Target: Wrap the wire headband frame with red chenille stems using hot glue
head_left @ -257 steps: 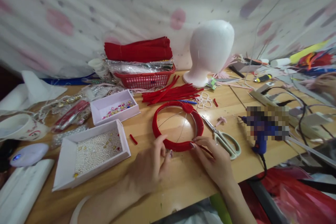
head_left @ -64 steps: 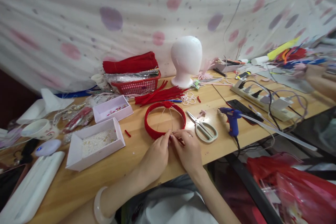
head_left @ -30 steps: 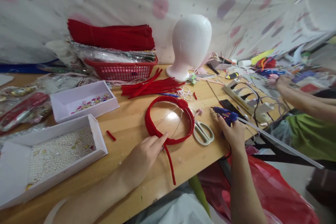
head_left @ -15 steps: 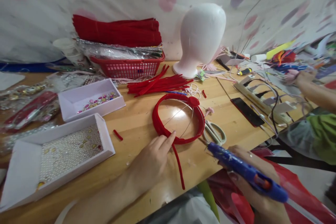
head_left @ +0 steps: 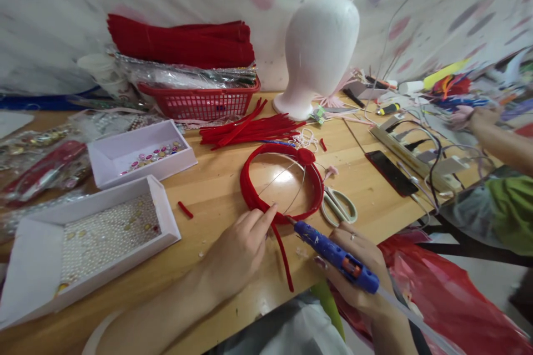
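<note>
A red fuzzy ring [head_left: 249, 191] with thin wires across it and a round red knob [head_left: 306, 156] lies on the wooden table. My left hand [head_left: 239, 244] is closed on the ring's near edge, beside a loose red strip [head_left: 283, 260] that hangs down toward me. In my right hand [head_left: 358, 266] is a blue glue gun [head_left: 333, 249], its fingers wrapped round it. The gun's nozzle is at the near edge of the ring, just right of my left fingertips. Scissors with pale handles [head_left: 347, 208] lie right of the ring.
White boxes of pearls [head_left: 169, 216] and gems [head_left: 144, 177] stand left. Behind are a red basket [head_left: 204, 102], red strips [head_left: 254, 128] and a white foam head [head_left: 320, 44]. A phone [head_left: 391, 173] and power strip [head_left: 412, 158] lie right, near another person's hand [head_left: 478, 116].
My right hand has moved left with the glue gun, bringing its nozzle to the near edge of the ring. My left hand stays on the ring. The whole view has shifted slightly.
</note>
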### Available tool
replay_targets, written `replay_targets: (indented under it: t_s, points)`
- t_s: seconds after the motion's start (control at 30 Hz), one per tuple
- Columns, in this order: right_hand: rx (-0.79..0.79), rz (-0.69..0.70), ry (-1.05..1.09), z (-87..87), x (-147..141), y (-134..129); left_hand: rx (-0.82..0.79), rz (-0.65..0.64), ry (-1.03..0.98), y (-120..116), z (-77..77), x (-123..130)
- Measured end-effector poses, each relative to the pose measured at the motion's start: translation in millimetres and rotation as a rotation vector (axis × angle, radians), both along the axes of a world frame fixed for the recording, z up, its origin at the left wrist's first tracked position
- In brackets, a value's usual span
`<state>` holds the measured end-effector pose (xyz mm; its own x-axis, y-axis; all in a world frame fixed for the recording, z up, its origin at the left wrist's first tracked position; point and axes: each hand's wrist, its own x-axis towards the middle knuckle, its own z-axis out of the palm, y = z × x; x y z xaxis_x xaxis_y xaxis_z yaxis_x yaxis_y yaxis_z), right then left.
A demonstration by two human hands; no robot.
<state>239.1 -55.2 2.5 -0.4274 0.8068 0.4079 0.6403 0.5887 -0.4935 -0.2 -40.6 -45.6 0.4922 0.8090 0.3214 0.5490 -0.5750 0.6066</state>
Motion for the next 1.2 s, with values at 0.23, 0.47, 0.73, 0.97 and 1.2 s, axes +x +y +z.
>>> replay_targets:
  t_s: [0.23, 0.47, 0.73, 0.97, 1.2]
  points:
    - [0.003, 0.001, -0.037, -4.4, 2.5, -0.6, 0.006, 0.006, 0.006, 0.0, -0.4, -0.3]
    - [-0.007, -0.002, -0.02, -4.0, -0.3, -0.2, -0.003, 0.0, 0.008, 0.9, -0.5, -1.3]
    - [0.022, -0.026, -0.012, -2.4, -2.0, 0.5, -0.011, -0.003, 0.015, 0.3, 0.5, -1.1]
    - [0.019, -0.006, -0.034, -4.1, 0.7, 0.7, 0.003, -0.004, 0.026, -0.4, 0.4, -1.2]
    - [0.061, -0.002, 0.008, -1.2, -1.8, 0.8, 0.002, -0.003, 0.019, -0.1, -0.3, -0.8]
